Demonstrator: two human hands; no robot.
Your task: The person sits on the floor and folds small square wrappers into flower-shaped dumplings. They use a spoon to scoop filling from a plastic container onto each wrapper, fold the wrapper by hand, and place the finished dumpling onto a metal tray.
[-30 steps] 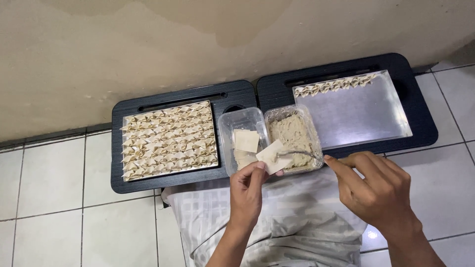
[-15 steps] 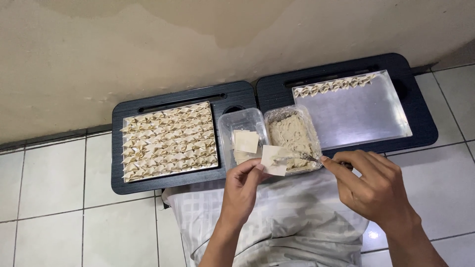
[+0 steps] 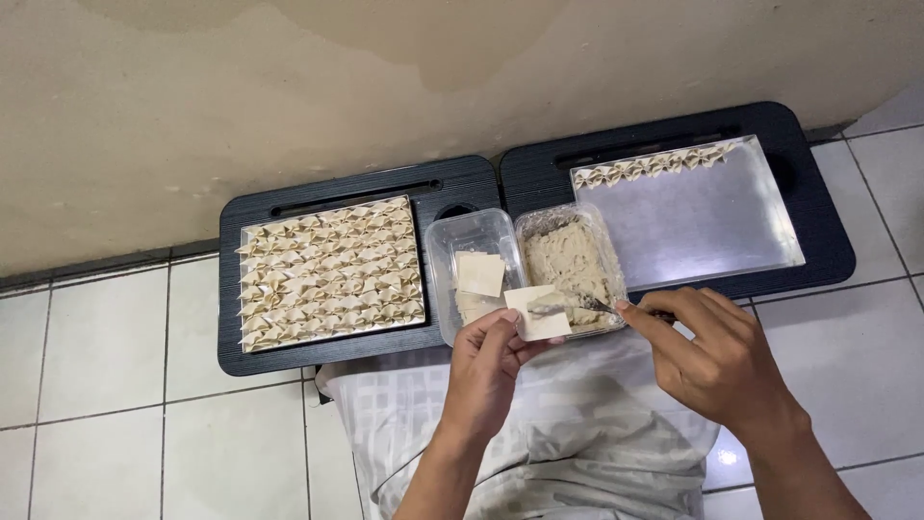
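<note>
On the tiled floor below me, two black lap trays sit side by side against a stained wall. My left hand (image 3: 491, 361) pinches a square dumpling wrapper (image 3: 537, 312) by its near edge between thumb and fingertips, holding it flat just above the front rims of two clear plastic tubs. My right hand (image 3: 717, 361) is closed around a small metal spoon (image 3: 589, 305), whose tip rests on the wrapper with a dab of pale filling. Of the tubs, the left tub (image 3: 441, 252) holds a stack of wrappers, and the right tub (image 3: 608, 241) holds the pale filling. Rows of folded dumplings cover the left metal sheet (image 3: 329, 272). A single row lines the far edge of the right metal sheet (image 3: 707, 220). Checked cloth (image 3: 558, 433) covers my lap.
</note>
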